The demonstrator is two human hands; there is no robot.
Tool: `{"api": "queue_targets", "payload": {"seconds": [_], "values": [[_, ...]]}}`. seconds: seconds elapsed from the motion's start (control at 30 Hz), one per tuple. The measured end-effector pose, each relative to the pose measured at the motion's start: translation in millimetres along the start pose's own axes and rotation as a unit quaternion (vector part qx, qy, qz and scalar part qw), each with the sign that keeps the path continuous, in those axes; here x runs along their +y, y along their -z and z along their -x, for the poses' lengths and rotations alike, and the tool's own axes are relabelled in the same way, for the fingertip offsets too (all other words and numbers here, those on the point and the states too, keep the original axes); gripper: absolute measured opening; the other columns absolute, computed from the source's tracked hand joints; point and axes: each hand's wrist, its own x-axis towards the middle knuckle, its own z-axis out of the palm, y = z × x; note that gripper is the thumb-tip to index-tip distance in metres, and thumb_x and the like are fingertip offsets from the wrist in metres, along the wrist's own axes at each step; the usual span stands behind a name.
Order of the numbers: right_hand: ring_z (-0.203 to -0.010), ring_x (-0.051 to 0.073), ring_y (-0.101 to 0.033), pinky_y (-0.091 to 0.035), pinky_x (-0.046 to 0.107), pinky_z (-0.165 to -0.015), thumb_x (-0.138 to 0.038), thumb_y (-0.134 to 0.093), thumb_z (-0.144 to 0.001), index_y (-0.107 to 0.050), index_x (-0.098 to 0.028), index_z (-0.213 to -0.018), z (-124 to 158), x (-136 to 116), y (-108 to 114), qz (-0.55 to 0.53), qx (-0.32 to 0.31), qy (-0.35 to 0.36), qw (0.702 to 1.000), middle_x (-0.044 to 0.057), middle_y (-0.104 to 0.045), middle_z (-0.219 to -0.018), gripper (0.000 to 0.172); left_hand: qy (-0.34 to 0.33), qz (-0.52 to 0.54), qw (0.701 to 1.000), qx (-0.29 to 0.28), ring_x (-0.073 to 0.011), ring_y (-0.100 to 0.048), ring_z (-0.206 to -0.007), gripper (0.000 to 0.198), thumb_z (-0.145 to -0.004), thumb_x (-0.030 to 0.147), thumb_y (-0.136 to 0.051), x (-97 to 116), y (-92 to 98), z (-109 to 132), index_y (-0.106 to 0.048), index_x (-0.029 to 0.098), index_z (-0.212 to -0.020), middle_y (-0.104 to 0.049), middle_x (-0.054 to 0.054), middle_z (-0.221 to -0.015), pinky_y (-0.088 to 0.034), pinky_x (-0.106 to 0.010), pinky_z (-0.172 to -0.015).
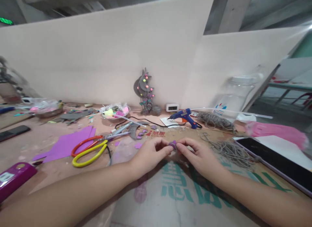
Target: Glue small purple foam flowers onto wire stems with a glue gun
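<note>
Just right of the middle, a small purple-and-grey piece [173,145] is pinched between both hands, above a printed cardboard sheet [151,194]. My left hand [152,152] grips its left side with thumb and fingertips. On its right side, the thumb and index finger of my right hand [195,152] hold it. Several small purple pieces [141,134] lie beyond my left hand, near a curved grey piece [134,131]. A blue glue gun [184,115] rests behind the hands.
Scissors with red and yellow handles [90,152] lie left, over purple sheets [70,144]. Grey cord [234,152] and a large phone [273,162] are at right. A decorated grey moon ornament [145,90] stands by the white partition [109,58]; a clear jug [234,97] stands back right.
</note>
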Motion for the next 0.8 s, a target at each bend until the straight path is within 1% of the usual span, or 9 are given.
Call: {"api": "queue_targets", "payload": {"seconds": [0.17,0.23,0.33,0.57,0.7,0.73,0.8], "values": [[-0.060,0.012,-0.051,-0.040,0.022,-0.053,-0.040,-0.044,-0.086,-0.060,-0.018,-0.079,-0.1,-2.7,-0.4,-0.006,-0.003,-0.005,1.000,0.001,-0.058,-0.066,0.028,0.000,-0.020,1.000,0.005,-0.0107,-0.050,-0.062,0.017,-0.080,0.031,-0.053,0.3,0.9,0.4,-0.055,0.015,-0.076,-0.054,0.001,-0.067,-0.038,-0.021,-0.058],[-0.063,0.012,-0.053,-0.041,0.022,-0.055,-0.038,-0.045,-0.086,-0.060,-0.017,-0.084,0.6,-4.9,-0.3,-0.027,-0.001,-0.005,1.000,0.001,-0.060,-0.069,0.025,-0.002,-0.028,1.000,0.006,-0.0105,-0.049,-0.061,0.018,-0.080,0.031,-0.053,0.9,1.1,0.5,-0.055,0.015,-0.075,-0.053,0.001,-0.066,-0.038,-0.021,-0.057],[-0.062,0.012,-0.054,-0.042,0.021,-0.055,-0.037,-0.044,-0.086,-0.059,-0.017,-0.089,1.2,-6.4,0.1,-0.059,-0.003,-0.003,0.998,0.001,-0.060,-0.070,0.025,-0.011,-0.031,0.999,0.004,-0.0096,-0.047,-0.059,0.018,-0.080,0.032,-0.053,1.9,1.1,0.6,-0.054,0.015,-0.073,-0.052,0.002,-0.064,-0.037,-0.021,-0.056],[-0.062,0.011,-0.053,-0.043,0.022,-0.057,-0.034,-0.049,-0.083,-0.060,-0.016,-0.081,-0.6,-4.6,-1.2,-0.053,0.010,-0.017,0.998,0.001,-0.060,-0.072,0.021,-0.001,-0.020,1.000,-0.021,-0.0116,-0.053,-0.064,0.021,-0.082,0.036,-0.051,-0.2,2.2,1.2,-0.056,0.015,-0.080,-0.056,0.001,-0.069,-0.041,-0.023,-0.061],[-0.061,0.011,-0.053,-0.044,0.022,-0.056,-0.034,-0.050,-0.083,-0.058,-0.016,-0.080,-0.2,-4.4,-1.9,-0.069,0.006,-0.015,0.997,0.000,-0.059,-0.071,0.020,-0.005,-0.015,1.000,-0.017,-0.0120,-0.054,-0.067,0.021,-0.082,0.036,-0.052,-0.5,2.8,1.3,-0.056,0.016,-0.087,-0.057,0.000,-0.074,-0.042,-0.023,-0.063],[-0.062,0.011,-0.054,-0.044,0.022,-0.056,-0.034,-0.049,-0.083,-0.057,-0.017,-0.083,0.2,-3.8,-1.9,-0.082,0.007,-0.011,0.997,0.000,-0.058,-0.072,0.020,-0.006,-0.023,1.000,-0.014,-0.0122,-0.053,-0.068,0.022,-0.082,0.036,-0.052,0.0,2.9,1.2,-0.056,0.016,-0.086,-0.057,0.000,-0.074,-0.042,-0.023,-0.063],[-0.065,0.011,-0.055,-0.046,0.022,-0.057,-0.034,-0.046,-0.086,-0.055,-0.019,-0.092,1.2,-2.1,-1.4,-0.102,0.027,0.010,0.994,0.000,-0.058,-0.074,0.018,-0.003,-0.043,0.999,-0.010,-0.0124,-0.053,-0.067,0.022,-0.082,0.037,-0.051,1.5,2.9,0.9,-0.057,0.015,-0.083,-0.056,0.000,-0.073,-0.041,-0.023,-0.061]]}}
